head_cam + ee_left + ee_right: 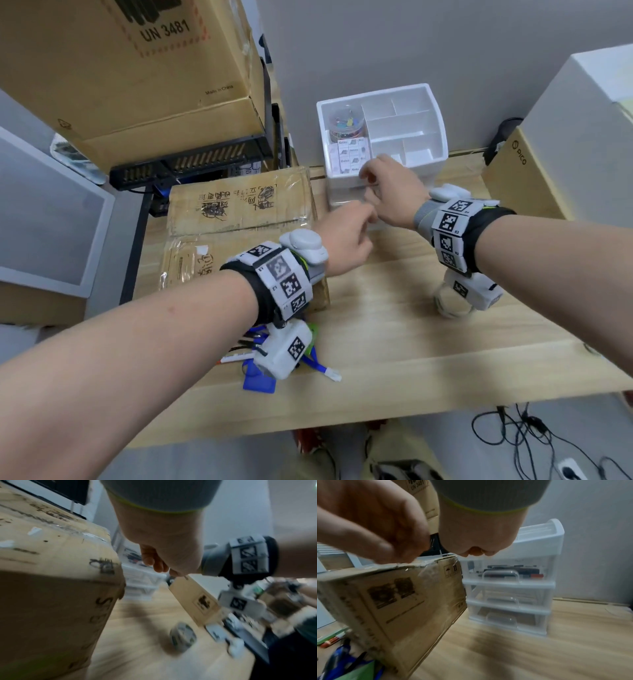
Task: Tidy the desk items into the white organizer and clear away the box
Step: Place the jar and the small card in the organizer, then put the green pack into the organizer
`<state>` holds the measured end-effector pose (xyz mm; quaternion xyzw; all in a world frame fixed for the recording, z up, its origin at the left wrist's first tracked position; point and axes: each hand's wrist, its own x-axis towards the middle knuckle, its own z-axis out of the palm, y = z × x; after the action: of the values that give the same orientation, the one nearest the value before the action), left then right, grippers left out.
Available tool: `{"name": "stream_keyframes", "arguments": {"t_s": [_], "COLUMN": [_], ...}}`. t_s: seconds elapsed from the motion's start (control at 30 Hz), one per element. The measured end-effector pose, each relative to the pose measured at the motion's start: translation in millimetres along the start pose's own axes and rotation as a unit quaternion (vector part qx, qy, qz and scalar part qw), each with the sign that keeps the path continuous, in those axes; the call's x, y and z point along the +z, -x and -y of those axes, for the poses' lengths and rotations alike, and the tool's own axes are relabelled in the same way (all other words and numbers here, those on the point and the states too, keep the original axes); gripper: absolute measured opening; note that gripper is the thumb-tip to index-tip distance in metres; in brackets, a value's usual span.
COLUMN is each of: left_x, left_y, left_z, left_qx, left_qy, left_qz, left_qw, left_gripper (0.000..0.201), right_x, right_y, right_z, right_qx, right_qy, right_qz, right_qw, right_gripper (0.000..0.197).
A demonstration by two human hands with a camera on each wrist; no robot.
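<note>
The white organizer (pixel 424 113) stands against the wall, with a divided top tray and clear drawers (pixel 508 588) below; its top drawer holds pens. A jar of clips (pixel 346 120) and note pads (pixel 349 154) sit in the tray. A worn cardboard box (pixel 239 205) lies left of it. My right hand (pixel 368 185) hovers at the organizer's front top edge, its fingers curled under (pixel 476 551). My left hand (pixel 368 214) is just below and left of the right, above the box's corner (pixel 399 555), also with curled fingers. I see nothing in either hand.
A tape roll (pixel 452 303) stands on the wooden desk under my right wrist. Blue lanyards and pens (pixel 258 380) lie near the front edge by the box. A brown PICO carton (pixel 520 178) is on the right, and a large cardboard box (pixel 137 68) on a black rack on the left.
</note>
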<state>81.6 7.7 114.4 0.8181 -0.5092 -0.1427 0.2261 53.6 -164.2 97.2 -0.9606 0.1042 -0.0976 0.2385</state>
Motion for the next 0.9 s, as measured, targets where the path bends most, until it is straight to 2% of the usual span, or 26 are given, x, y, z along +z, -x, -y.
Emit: {"name": "stream_keyframes", "arguments": {"t_s": [0.1,0.17,0.3,0.4,0.53,0.6,0.73,0.8,0.9], "left_x": [20,33,56,75,95,101,97,92,90], "left_y": [33,55,95,127,163,183,213,221,231], "left_z": [-6,-6,5,27,55,76,110,122,134], "left_qx": [0.075,0.086,0.036,-0.031,-0.144,-0.186,-0.255,-0.299,-0.339], "left_qy": [-0.046,-0.067,-0.076,-0.084,-0.118,-0.134,-0.14,-0.139,-0.138], "left_qz": [0.099,0.154,0.233,0.288,0.333,0.346,0.297,0.28,0.271], "left_qw": [0.991,0.982,0.969,0.953,0.924,0.91,0.909,0.901,0.89], "left_gripper": [0.029,0.026,0.025,0.023,0.009,0.01,0.007,0.011,0.025], "right_x": [15,30,64,96,130,154,193,207,220], "right_y": [27,44,79,102,120,126,134,135,135], "right_z": [5,7,5,13,26,39,61,70,81], "right_qx": [0.028,0.072,0.151,0.159,0.149,0.152,0.205,0.249,0.272], "right_qy": [-0.021,-0.027,-0.012,0.022,0.005,-0.021,-0.044,-0.052,-0.037], "right_qz": [0.056,0.149,0.353,0.434,0.461,0.463,0.431,0.398,0.369], "right_qw": [0.998,0.986,0.923,0.887,0.875,0.873,0.878,0.882,0.888], "right_gripper": [0.017,0.008,0.013,0.02,0.024,0.027,0.053,0.056,0.054]}}
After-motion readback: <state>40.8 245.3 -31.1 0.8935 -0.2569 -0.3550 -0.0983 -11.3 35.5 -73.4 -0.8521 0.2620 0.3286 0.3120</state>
